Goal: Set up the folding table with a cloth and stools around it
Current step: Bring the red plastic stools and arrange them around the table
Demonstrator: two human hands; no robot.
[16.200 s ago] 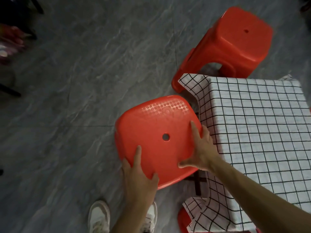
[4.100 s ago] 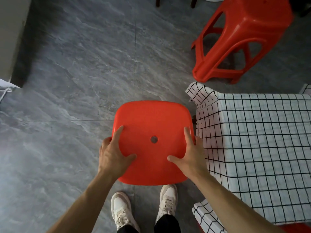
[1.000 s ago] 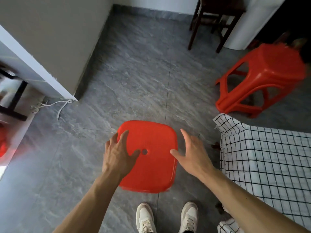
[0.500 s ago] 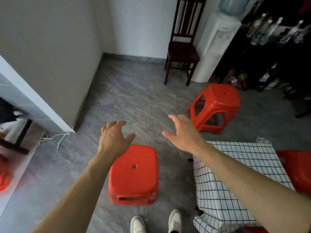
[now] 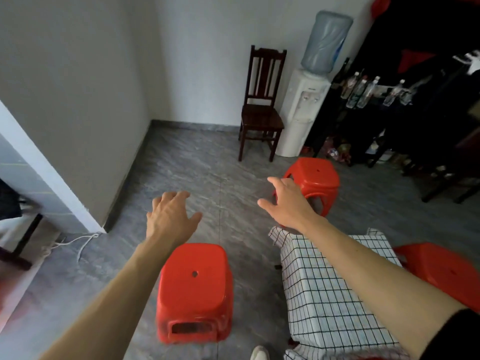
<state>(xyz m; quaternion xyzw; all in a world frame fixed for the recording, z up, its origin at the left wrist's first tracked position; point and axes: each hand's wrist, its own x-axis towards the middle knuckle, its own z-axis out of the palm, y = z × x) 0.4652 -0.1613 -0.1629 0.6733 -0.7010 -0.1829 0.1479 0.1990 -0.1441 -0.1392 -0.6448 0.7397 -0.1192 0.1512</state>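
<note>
A small table under a white cloth with a black grid (image 5: 335,289) stands at the lower right. A red plastic stool (image 5: 194,289) stands on the grey floor just left of it, below my hands. A second red stool (image 5: 315,178) stands beyond the table, and part of a third (image 5: 441,271) shows at its right side. My left hand (image 5: 170,216) hovers above the near stool with fingers spread, holding nothing. My right hand (image 5: 291,203) is raised over the table's far corner, also spread and empty.
A dark wooden chair (image 5: 261,110) and a white water dispenser (image 5: 304,110) stand against the back wall. Dark shelving with bottles (image 5: 363,92) fills the right. A wall corner (image 5: 59,188) juts in at left, with a white cord (image 5: 78,242) on the floor.
Both hands have left the near stool, which now stands on the floor. My view has lifted, showing the room, and my hands are higher above the stool.
</note>
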